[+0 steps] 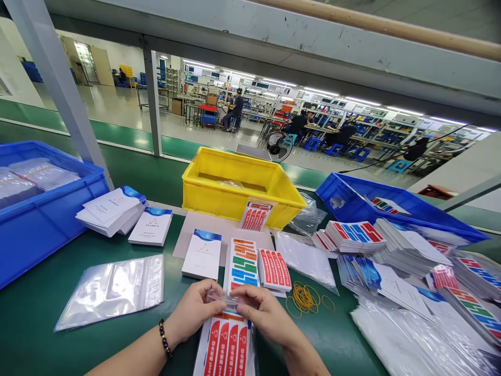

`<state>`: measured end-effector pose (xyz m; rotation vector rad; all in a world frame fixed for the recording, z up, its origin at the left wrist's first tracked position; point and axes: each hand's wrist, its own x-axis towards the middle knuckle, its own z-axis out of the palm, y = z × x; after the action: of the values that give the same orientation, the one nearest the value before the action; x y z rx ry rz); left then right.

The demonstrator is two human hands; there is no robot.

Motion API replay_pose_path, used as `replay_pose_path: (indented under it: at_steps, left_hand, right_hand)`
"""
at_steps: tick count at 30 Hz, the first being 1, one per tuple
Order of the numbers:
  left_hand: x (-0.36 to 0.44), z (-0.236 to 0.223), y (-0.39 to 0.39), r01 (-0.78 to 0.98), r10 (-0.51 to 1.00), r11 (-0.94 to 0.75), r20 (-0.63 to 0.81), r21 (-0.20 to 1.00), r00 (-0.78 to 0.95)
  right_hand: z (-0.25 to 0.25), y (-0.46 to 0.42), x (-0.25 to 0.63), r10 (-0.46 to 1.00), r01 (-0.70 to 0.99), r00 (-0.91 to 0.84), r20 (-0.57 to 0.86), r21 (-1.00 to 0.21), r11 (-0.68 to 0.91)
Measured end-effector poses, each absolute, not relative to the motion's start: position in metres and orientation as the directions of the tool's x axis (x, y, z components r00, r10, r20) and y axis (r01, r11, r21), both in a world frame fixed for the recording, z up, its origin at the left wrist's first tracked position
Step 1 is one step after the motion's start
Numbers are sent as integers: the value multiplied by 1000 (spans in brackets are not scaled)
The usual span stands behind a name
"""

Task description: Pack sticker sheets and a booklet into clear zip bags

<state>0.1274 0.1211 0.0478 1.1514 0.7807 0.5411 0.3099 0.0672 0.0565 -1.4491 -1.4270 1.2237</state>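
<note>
Both hands pinch the open top edge of a clear plastic bag (227,339) that lies on the green table in front of me and holds a sheet of red labels. My left hand (193,308), with a dark bead bracelet on its wrist, grips the bag's left corner. My right hand (262,310) grips the right corner. Just beyond the hands lie a sheet of coloured labels (243,263), a small stack of red label sheets (274,269) and a white and blue booklet (202,254).
A yellow bin (238,185) stands at the centre back, a blue bin (35,219) at the left, another blue bin (399,209) at the right. Booklets (113,209), clear bags (113,290), rubber bands (305,298) and stacked label sheets (410,261) surround me. People sit at benches far behind.
</note>
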Motion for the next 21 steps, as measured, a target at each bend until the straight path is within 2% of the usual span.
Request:
replay_pose_path:
  at_steps: [3,7,14,21]
  left_hand:
    - [129,48,123,89,759,280,-277,956,589]
    - [129,49,123,100,777,224,-239,970,582]
    - [127,44,122,40,783,183,-171,982,598]
    - [128,41,123,71,801,150,-163,986,575]
  right_hand:
    - [54,68,310,986,250,-16,-164,-956,-155]
    - [55,70,306,983,258,-15,-180,-951,-170]
    - [57,70,306,996,405,-15,-87,-911,-74]
    - [62,69,312,986,469,-62,-156,-877,-109]
